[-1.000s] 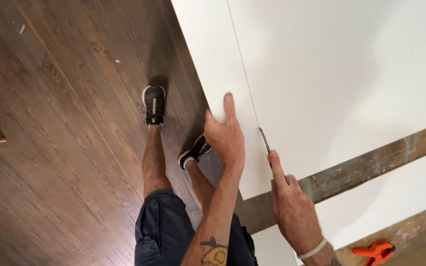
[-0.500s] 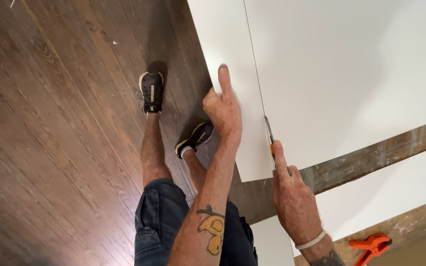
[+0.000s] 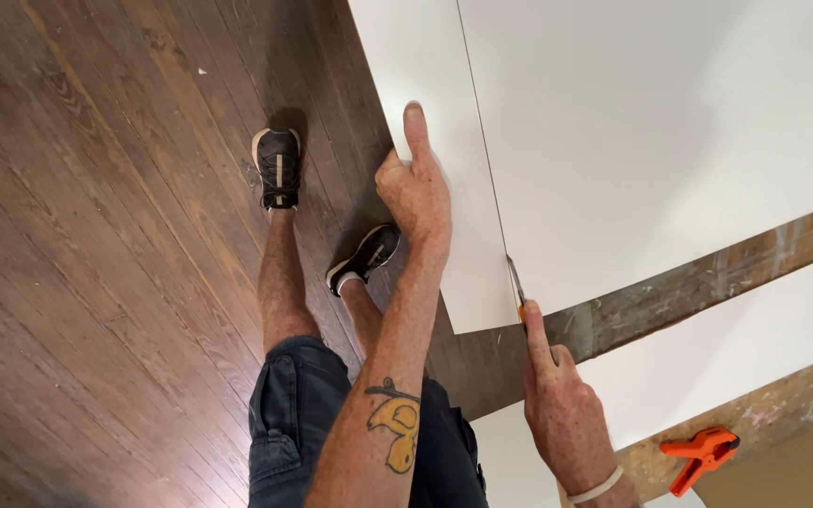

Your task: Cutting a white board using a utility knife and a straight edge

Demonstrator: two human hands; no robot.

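Right hand (image 3: 562, 404) grips a knife (image 3: 516, 287), blade on the cut line of the white board (image 3: 632, 150). At ten o'clock, left hand (image 3: 416, 188) grasps the board's strip (image 3: 425, 66).

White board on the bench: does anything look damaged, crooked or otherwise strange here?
Nothing stands out. The white board lies flat, with one straight line running to the knife in the right hand. The left hand grips its edge.

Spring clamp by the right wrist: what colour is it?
Orange, in the head view: the spring clamp lies beside the right hand.
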